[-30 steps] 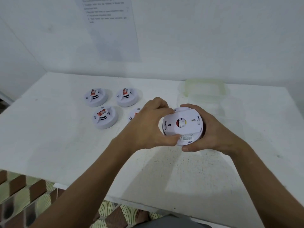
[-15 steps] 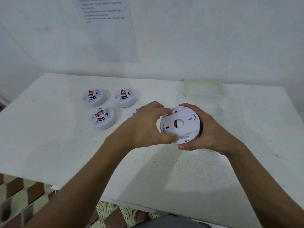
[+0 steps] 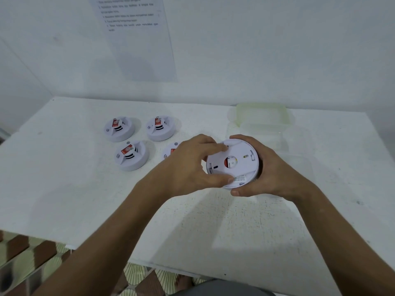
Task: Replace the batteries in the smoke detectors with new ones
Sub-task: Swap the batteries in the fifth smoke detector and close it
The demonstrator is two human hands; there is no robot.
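Note:
Both hands hold a round white smoke detector [image 3: 237, 165] above the white table [image 3: 64, 199], its back plate facing me with a red spot in the middle. My left hand [image 3: 188, 167] grips the back plate's left rim with thumb and fingers. My right hand [image 3: 269, 169] cups the detector's body from the right and below. Three more white detectors with red labels lie face up at the left: one [image 3: 119, 128], another [image 3: 160, 127], a third [image 3: 130, 155]. A fourth detector [image 3: 170, 151] is mostly hidden behind my left hand. No batteries show.
A clear plastic container [image 3: 264, 118] with a pale green rim stands at the table's back right. A printed sheet [image 3: 132, 28] hangs on the wall behind. The table's front edge runs below my forearms, with patterned floor tiles [image 3: 25, 259] beyond it.
The back plate has turned clockwise between my hands, and my left fingers have shifted along its rim. The detector has stayed at about the same spot over the table.

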